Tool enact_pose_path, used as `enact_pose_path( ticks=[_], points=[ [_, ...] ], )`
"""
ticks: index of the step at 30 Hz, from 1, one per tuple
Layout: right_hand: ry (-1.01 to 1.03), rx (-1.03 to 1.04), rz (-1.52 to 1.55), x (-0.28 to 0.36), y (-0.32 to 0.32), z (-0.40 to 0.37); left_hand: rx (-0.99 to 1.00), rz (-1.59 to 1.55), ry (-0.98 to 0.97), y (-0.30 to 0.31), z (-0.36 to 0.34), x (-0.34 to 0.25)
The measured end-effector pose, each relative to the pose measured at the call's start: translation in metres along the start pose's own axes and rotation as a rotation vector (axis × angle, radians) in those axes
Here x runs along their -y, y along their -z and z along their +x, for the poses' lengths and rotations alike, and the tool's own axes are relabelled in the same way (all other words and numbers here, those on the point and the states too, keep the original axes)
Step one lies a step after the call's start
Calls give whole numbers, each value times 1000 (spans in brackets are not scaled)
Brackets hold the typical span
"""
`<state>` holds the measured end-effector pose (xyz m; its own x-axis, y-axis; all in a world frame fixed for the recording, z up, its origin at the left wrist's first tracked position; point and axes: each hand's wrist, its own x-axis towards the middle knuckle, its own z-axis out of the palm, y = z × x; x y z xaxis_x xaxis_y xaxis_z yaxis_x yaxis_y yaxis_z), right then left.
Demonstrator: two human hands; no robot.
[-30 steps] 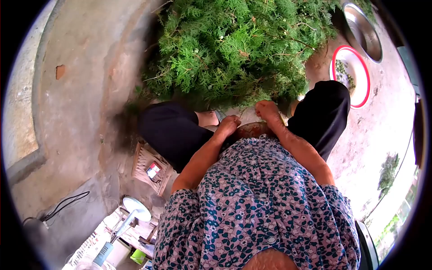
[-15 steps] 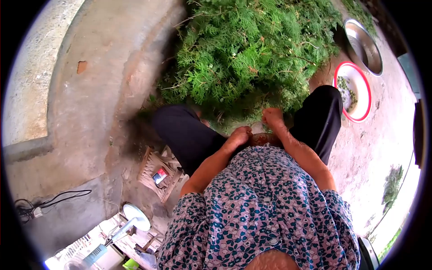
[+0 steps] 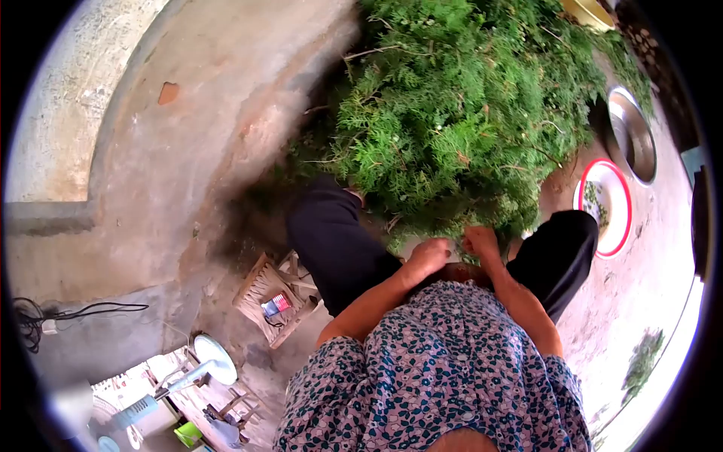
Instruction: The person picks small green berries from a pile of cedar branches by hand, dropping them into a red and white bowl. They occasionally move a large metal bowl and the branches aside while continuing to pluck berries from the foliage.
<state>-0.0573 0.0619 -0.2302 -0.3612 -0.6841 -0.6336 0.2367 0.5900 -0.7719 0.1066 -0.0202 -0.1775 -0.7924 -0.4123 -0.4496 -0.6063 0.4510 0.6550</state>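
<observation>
Between the knees, my left hand (image 3: pixel 430 255) is closed over the near edge of a brown surface, its fingertips curled in. My right hand (image 3: pixel 479 241), also closed, is beside it on the right, a small gap apart. Small green bits show between and below the two hands, but whatever the fingers pinch is too small to make out. Just beyond them lies a large heap of leafy green branches (image 3: pixel 459 113). To the right of the heap, a white basin with a red rim (image 3: pixel 625 226) holds some green sprigs.
A metal basin (image 3: pixel 639 143) stands behind the red-rimmed one, and a yellow container (image 3: pixel 589 13) is at the top right. At left are a small woven stool (image 3: pixel 260 303) with a small packet on it, a fan (image 3: pixel 216 359) and black cables (image 3: pixel 98 309).
The whole view has shifted, so the scene sits further right and lower. My right hand has come down nearer to my left hand, and both remain closed.
</observation>
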Motion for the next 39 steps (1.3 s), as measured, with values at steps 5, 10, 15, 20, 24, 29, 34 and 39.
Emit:
enact_pose_path(
  ticks=[5,10,15,20,24,29,34,39],
  points=[
    [23,79,-254,-8,11,-8,-244,48,-185,143,-66,-72],
    [-154,84,-281,-37,36,-23,-1533,-882,255,264,-152,44],
    [-292,21,-55,-25,47,-55,-1358,-1340,501,189,-100,225],
    [-540,-135,-126,-22,34,-64,-1011,-1714,649,98,-26,313],
    [-559,-84,-99,-10,21,-70,-1041,-1778,645,102,4,281],
    [-559,-86,-68,10,15,-76,-756,-2092,523,89,31,327],
    [-552,-73,-51,12,17,-77,-689,-1633,387,96,23,310],
    [-517,-42,-35,15,21,-74,-560,-232,298,78,25,362]
  ],
)
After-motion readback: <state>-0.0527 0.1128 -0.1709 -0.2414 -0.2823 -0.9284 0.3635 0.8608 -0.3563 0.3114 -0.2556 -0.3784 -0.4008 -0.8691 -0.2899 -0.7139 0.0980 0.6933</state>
